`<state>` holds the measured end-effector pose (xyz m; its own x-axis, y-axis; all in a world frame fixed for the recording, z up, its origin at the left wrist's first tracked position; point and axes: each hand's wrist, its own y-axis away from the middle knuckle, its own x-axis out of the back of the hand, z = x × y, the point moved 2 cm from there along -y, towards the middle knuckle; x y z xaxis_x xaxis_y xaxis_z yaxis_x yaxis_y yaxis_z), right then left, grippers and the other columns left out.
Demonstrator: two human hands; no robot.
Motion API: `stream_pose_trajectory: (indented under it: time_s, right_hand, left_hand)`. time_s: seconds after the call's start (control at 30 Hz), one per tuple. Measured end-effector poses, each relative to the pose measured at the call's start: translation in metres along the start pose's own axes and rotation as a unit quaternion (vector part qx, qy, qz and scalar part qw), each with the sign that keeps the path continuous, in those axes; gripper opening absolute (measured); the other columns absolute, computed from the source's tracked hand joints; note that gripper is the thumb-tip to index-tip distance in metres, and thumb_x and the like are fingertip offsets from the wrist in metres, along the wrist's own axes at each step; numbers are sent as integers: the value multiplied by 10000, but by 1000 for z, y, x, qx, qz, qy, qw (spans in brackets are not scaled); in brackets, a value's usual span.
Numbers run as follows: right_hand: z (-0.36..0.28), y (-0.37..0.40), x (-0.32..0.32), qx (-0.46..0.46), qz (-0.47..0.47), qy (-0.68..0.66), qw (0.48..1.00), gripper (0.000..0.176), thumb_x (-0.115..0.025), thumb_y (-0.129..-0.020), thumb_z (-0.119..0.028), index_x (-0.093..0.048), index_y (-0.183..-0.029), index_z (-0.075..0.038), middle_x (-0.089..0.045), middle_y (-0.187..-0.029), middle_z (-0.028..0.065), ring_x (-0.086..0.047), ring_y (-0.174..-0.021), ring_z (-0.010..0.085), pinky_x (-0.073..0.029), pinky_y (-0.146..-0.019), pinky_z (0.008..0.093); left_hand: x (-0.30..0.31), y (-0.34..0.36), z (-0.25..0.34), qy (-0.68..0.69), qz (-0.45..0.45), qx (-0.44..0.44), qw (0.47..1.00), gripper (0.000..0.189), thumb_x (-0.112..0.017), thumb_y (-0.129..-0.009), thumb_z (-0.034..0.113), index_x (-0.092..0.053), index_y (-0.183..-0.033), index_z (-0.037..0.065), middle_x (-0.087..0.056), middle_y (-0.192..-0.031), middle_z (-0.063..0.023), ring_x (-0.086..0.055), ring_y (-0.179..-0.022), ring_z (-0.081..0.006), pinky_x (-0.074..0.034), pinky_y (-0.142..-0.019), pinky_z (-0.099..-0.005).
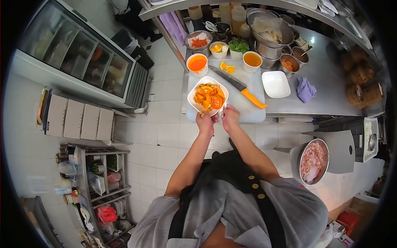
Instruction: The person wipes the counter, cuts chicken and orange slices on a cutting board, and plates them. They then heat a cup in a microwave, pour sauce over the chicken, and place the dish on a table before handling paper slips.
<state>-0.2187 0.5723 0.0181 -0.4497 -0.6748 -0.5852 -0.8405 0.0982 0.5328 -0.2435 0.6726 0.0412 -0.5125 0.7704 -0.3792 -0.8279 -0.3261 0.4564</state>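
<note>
A square white bowl (191, 97) of glossy orange pieces, with orange slices among them, is over the left part of the cutting board (253, 113). My left hand (205, 123) is closed at its near rim, fingers partly hidden under it. At the bowl's lower right corner, my right hand (230, 117) pinches a small white cloth or paper (221, 111) against the rim. A knife (232, 81) with an orange handle lies across the board to the right, its blade pointing to the far left. Beyond the blade rest two orange wedges (227, 67).
Tubs of orange sauce (197, 64) and amber liquid (252, 60) stand behind the bowl. Right of the board are an empty white dish (276, 84) and a purple cloth (306, 90). A pot of raw meat (313, 161) stands at lower right; a steel shelf (248, 7) overhangs the counter.
</note>
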Motion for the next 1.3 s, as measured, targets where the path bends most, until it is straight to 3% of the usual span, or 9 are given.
stream_pose_trajectory:
  time_s: [0.27,0.33,0.53,0.73,0.8,1.07,1.2,1.27,1.3]
  right_hand:
    - [-15,11,-17,-3,63,123,990,265,-505,-760,92,-555,-1019,63,-603,-931,145,-604,-828,219,-500,-725,325]
    - [-30,7,-32,-28,-122,-95,988,303,-490,-781,10,-550,-1074,59,-593,-1012,159,-597,-911,263,-507,-801,389]
    - [-111,-1,-24,-50,-149,-223,962,451,-333,-858,-208,-505,-1174,64,-549,-1210,191,-500,-1164,347,-387,-1022,444]
    - [-133,14,4,40,-206,-169,963,352,-476,-846,-74,-470,-1187,17,-584,-1125,155,-555,-1086,269,-439,-956,396]
    - [-126,26,-11,137,-221,-50,964,415,-571,-777,57,-454,-1170,-9,-599,-1060,136,-594,-976,209,-482,-864,337]
    - [-6,-50,-30,35,-210,147,966,182,-552,-740,93,-588,-901,18,-620,-846,75,-590,-763,155,-466,-693,251]
    - [6,-98,-65,173,-123,181,960,193,-576,-756,37,-612,-944,18,-614,-864,85,-576,-794,165,-456,-721,270]
    - [4,-145,-80,348,-12,272,897,209,-596,-758,0,-615,-966,19,-616,-903,121,-579,-852,224,-462,-761,318]
    - [3,-153,-92,341,-18,275,899,209,-596,-758,0,-615,-966,19,-616,-903,121,-579,-852,224,-462,-761,318]
  left_hand:
    - [2,0,2,-30,77,-56,995,254,-466,-895,77,-375,-1122,9,-600,-822,-142,-589,-582,-186,-472,-480,-295]
    - [7,-3,-1,-28,93,-54,994,240,-466,-890,79,-393,-1103,-2,-600,-813,-142,-592,-578,-192,-484,-480,-299]
    - [34,-6,4,42,28,31,998,227,-444,-893,96,-451,-1065,-53,-604,-753,-146,-594,-552,-196,-491,-468,-292]
    - [63,9,56,21,18,49,998,282,-456,-866,70,-475,-1096,-92,-609,-825,-171,-602,-645,-206,-489,-545,-277]
    - [72,15,75,11,21,34,999,282,-447,-859,70,-477,-1091,-89,-609,-825,-176,-599,-644,-204,-484,-542,-275]
    - [126,74,128,-1,0,-16,1000,260,-413,-816,18,-487,-1045,-82,-611,-777,-187,-580,-569,-190,-464,-491,-289]
    - [146,113,109,-20,67,-31,997,288,-416,-795,16,-487,-1058,-77,-609,-794,-185,-579,-571,-187,-466,-483,-279]
    - [150,133,91,-11,109,-31,993,281,-402,-800,4,-482,-1054,-86,-607,-781,-194,-577,-545,-194,-474,-476,-288]
    - [153,141,83,9,128,-30,991,280,-401,-797,1,-482,-1050,-87,-607,-780,-198,-579,-545,-196,-477,-472,-290]
